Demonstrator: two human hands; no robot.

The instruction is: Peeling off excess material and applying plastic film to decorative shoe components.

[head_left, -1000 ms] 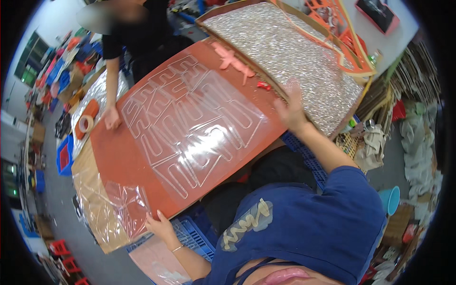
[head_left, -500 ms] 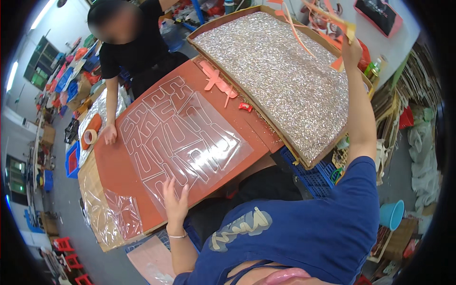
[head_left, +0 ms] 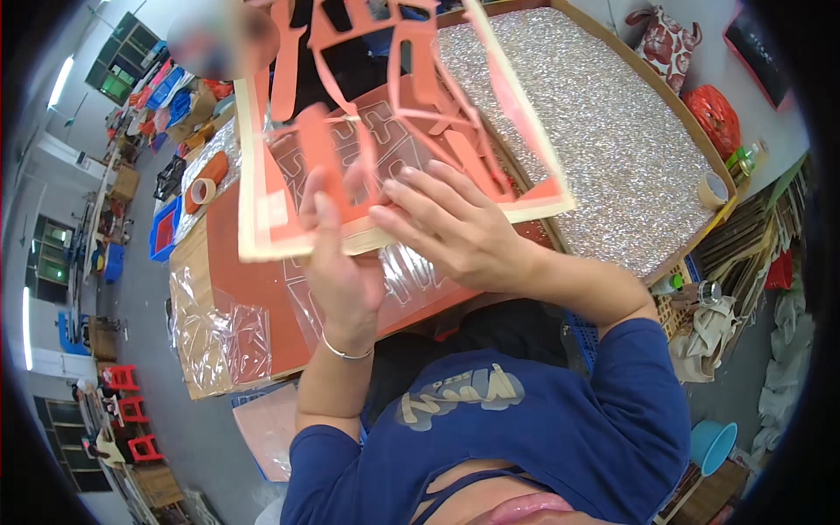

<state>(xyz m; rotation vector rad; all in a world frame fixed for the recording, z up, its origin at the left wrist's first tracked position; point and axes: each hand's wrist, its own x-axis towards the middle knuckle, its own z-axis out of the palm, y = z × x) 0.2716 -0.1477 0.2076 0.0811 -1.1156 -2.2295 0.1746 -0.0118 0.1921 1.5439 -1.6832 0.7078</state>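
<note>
A coral cut-out sheet with long slots, loose strips and a cream border is tilted up in front of me, over the table. My left hand, with a bracelet at its wrist, grips its lower border beside a blurred coral strip. My right hand lies across the lower part of the sheet, fingers stretched out and apart. Behind and below it, a clear plastic sheet with outlined shapes rests on the red-brown board. The sheet hides much of that board.
A shallow tray of glittering bits stands at the right. Another person is across the table, mostly behind the cut-out sheet. A tape roll and a blue bin are at the left; crinkled clear film covers the near left corner.
The coral cut-out sheet has come from the upper right to in front of me. My left hand has risen from the clear sheet to its border; my right hand has come down and inward.
</note>
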